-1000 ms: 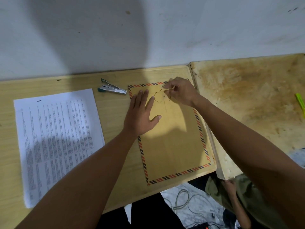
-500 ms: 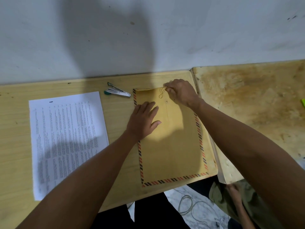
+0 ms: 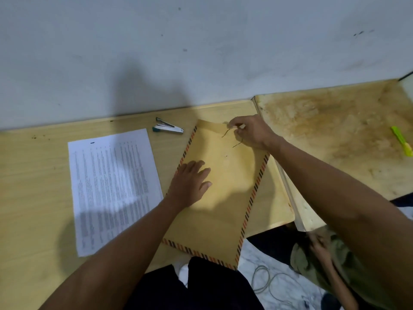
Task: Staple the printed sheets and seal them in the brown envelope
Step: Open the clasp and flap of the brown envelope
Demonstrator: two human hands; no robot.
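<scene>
The brown envelope (image 3: pixel 225 198) with a red-and-black striped border lies tilted on the wooden desk (image 3: pixel 38 198), its near end hanging past the desk's front edge. My left hand (image 3: pixel 190 182) rests flat on its left middle. My right hand (image 3: pixel 250 133) pinches the thin closure string (image 3: pixel 228 132) at the envelope's top, where the flap is lifted. The printed sheets (image 3: pixel 111 186) lie to the left of the envelope. A small silver stapler (image 3: pixel 168 129) with a green end sits behind them, near the wall.
A second, stained wooden board (image 3: pixel 335 135) adjoins on the right, with a green-yellow object (image 3: pixel 401 140) near its right edge. The white wall (image 3: pixel 201 52) runs along the back. Below the desk edge are cables (image 3: pixel 268 280) on the floor and another person's hand (image 3: pixel 321 247).
The envelope has rotated, its near end now past the desk edge. The top flap has come open. My left hand slid down to the envelope's left middle; my right hand still holds the string.
</scene>
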